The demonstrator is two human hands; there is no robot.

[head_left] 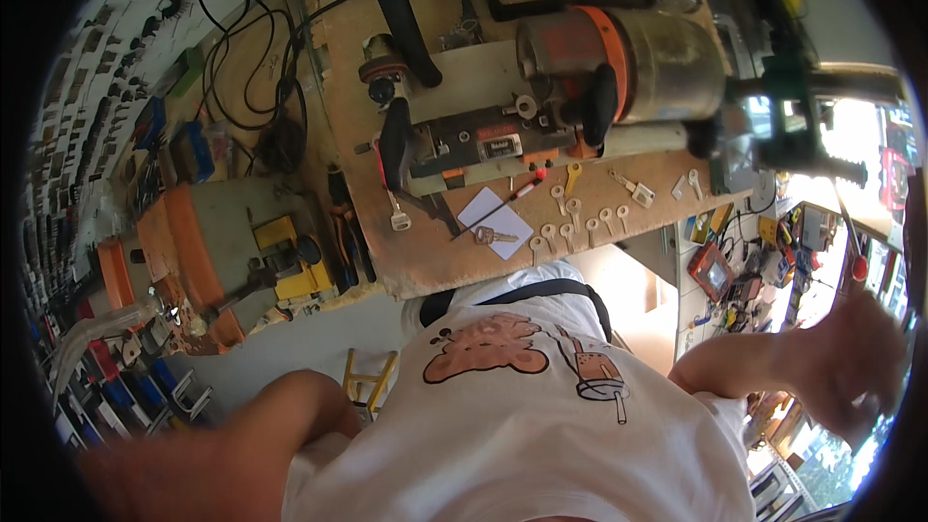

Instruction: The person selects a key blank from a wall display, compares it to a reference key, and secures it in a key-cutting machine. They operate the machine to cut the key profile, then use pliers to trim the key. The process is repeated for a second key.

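Note:
My left hand [130,474] is low at the left, smeared and dim, its fingers not clear. Out at the right rim, my right hand [851,367] is raised and blurred beside my white shirt [599,454]; what its fingers hold, if anything, cannot be made out. Neither visibly touches the bench [387,251]. On it stands a key-cutting machine [454,143] with an orange-banded cylinder [672,68]. Along the front lie several loose keys [568,242], a white card [515,219] with a key [491,235] on it, and a thin red-tipped tool [507,201].
A second machine with orange and yellow parts [164,222] stands left, beside pliers [346,232] and black cables [246,77]. Key blanks [87,87] cover the left wall. A cluttered shelf [735,280] and a horizontal machine arm [802,145] are at right; a yellow ladder [367,375] is below.

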